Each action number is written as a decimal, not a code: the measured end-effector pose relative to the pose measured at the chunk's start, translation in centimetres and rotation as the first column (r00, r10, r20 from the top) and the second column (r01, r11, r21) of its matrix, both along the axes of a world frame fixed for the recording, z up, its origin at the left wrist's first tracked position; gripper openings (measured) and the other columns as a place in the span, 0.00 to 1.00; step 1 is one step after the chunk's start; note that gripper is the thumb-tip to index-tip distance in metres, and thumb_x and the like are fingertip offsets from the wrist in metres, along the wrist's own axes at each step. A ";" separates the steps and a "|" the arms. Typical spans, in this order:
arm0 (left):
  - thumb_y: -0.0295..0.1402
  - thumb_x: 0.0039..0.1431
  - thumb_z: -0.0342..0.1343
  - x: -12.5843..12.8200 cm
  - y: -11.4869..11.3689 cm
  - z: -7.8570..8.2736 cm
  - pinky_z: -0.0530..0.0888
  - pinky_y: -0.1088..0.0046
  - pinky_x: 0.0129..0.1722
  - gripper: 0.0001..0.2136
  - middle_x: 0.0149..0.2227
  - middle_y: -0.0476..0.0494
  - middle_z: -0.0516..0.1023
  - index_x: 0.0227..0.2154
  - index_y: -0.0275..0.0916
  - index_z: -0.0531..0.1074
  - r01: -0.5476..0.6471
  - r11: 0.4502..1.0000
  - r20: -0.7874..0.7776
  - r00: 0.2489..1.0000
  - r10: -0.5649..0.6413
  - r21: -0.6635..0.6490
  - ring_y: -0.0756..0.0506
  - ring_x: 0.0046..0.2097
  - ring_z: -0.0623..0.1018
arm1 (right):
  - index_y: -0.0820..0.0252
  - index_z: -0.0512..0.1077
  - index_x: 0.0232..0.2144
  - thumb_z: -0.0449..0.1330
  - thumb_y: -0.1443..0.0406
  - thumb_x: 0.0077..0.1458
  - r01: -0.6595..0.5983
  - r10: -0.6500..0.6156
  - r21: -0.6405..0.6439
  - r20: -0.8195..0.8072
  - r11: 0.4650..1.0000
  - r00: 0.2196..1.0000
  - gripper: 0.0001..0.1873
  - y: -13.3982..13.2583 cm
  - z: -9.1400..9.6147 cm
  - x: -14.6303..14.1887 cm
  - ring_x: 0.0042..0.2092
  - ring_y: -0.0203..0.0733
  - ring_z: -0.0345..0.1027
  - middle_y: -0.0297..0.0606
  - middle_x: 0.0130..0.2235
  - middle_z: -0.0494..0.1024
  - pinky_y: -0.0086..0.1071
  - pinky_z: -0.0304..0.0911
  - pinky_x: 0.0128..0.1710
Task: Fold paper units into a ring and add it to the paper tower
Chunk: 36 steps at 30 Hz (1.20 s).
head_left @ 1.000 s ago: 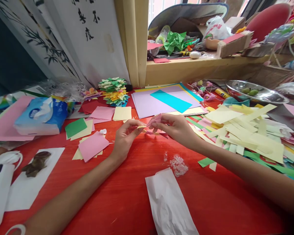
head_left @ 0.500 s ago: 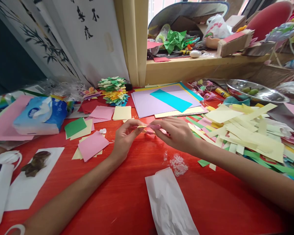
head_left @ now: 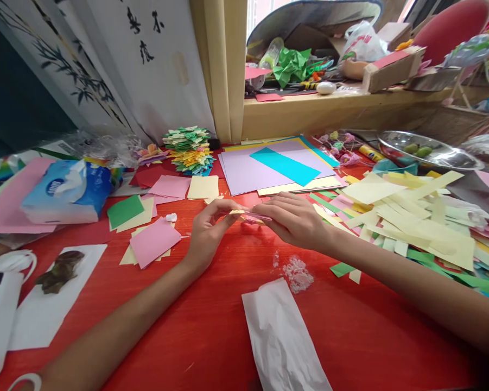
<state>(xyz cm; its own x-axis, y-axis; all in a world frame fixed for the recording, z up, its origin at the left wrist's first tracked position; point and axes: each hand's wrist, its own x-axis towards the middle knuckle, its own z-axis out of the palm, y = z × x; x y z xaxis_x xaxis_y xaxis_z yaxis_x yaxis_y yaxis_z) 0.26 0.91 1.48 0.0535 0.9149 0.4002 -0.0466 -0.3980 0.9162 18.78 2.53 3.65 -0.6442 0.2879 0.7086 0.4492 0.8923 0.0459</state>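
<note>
My left hand [head_left: 209, 228] and my right hand [head_left: 293, 218] meet over the red table [head_left: 211, 320], just in front of me. Both pinch a small folded piece of pink and yellow paper [head_left: 248, 215] held flat between the fingertips. The left thumb and forefinger grip its left end. The right fingers lie curled over its right part and hide much of it. A few pink scraps lie on the table right under the hands.
Square coloured papers [head_left: 154, 240] lie left of the hands, a tissue pack [head_left: 67, 191] further left. Lilac and blue sheets [head_left: 277, 168] and a stack of folded paper pieces [head_left: 189, 151] lie behind. Yellow strips [head_left: 407, 217] pile on the right. A white paper bag [head_left: 283, 339] lies near me.
The pink paper stood up between the fingers a second ago; it has since been pressed down flat, and my right hand has closed over it.
</note>
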 end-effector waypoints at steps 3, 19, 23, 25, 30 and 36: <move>0.33 0.52 0.58 0.0 0.0 0.0 0.71 0.72 0.39 0.03 0.31 0.49 0.74 0.29 0.41 0.72 -0.011 1.000 0.003 1.000 0.011 0.001 0.49 0.36 0.74 | 0.59 0.67 0.38 0.48 0.70 0.59 -0.017 0.017 0.000 -0.001 1.000 1.000 0.09 0.1 -0.2 0.0 0.31 0.35 0.69 0.37 0.31 0.77 0.30 0.61 0.30; 0.32 0.52 0.57 -0.1 -0.1 0.0 0.71 0.74 0.39 0.02 0.33 0.49 0.74 0.30 0.41 0.72 0.005 1.000 -0.021 1.000 -0.005 0.019 0.50 0.37 0.74 | 0.61 0.68 0.36 0.49 0.71 0.58 -0.012 0.007 -0.050 -0.103 0.999 0.995 0.08 -0.1 0.2 -0.1 0.28 0.34 0.66 0.37 0.28 0.76 0.29 0.60 0.28; 0.31 0.53 0.57 -0.2 0.0 -0.1 0.71 0.73 0.40 0.02 0.33 0.49 0.75 0.30 0.40 0.72 0.015 1.000 -0.043 0.999 -0.014 0.022 0.49 0.38 0.74 | 0.62 0.67 0.36 0.49 0.72 0.58 -0.033 0.028 -0.044 -0.109 0.998 0.994 0.08 0.0 0.0 -0.2 0.28 0.34 0.66 0.37 0.28 0.76 0.29 0.60 0.27; 0.32 0.53 0.57 -0.2 0.0 -0.1 0.71 0.73 0.40 0.02 0.33 0.48 0.74 0.30 0.40 0.72 0.017 1.000 -0.047 0.999 -0.016 0.021 0.49 0.38 0.74 | 0.62 0.67 0.36 0.50 0.72 0.57 -0.036 0.031 -0.050 -0.109 0.998 0.994 0.08 0.1 0.0 -0.1 0.28 0.35 0.65 0.37 0.28 0.76 0.29 0.59 0.27; 0.31 0.53 0.56 -0.3 0.0 -0.2 0.71 0.73 0.40 0.02 0.33 0.48 0.74 0.30 0.40 0.72 0.031 0.999 -0.049 0.998 -0.029 0.023 0.49 0.38 0.73 | 0.63 0.68 0.36 0.50 0.72 0.57 -0.044 0.038 -0.056 -0.114 0.997 0.993 0.07 0.1 0.0 -0.1 0.28 0.35 0.66 0.38 0.28 0.76 0.29 0.60 0.28; 0.32 0.53 0.56 -0.2 0.0 -0.1 0.71 0.73 0.41 0.03 0.33 0.48 0.75 0.30 0.40 0.72 0.020 1.000 -0.053 0.998 -0.019 0.023 0.49 0.39 0.74 | 0.65 0.68 0.37 0.51 0.73 0.56 -0.057 0.048 -0.083 -0.105 0.995 0.993 0.08 0.1 0.1 -0.1 0.29 0.35 0.67 0.40 0.29 0.76 0.29 0.60 0.28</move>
<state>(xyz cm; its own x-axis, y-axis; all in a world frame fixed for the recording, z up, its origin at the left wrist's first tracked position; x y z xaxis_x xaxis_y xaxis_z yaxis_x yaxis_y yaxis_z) 0.05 0.87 1.41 0.0931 0.9037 0.4180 -0.0067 -0.4192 0.9079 18.73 2.62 3.75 -0.5848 0.3180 0.7462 0.4004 0.9132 -0.0755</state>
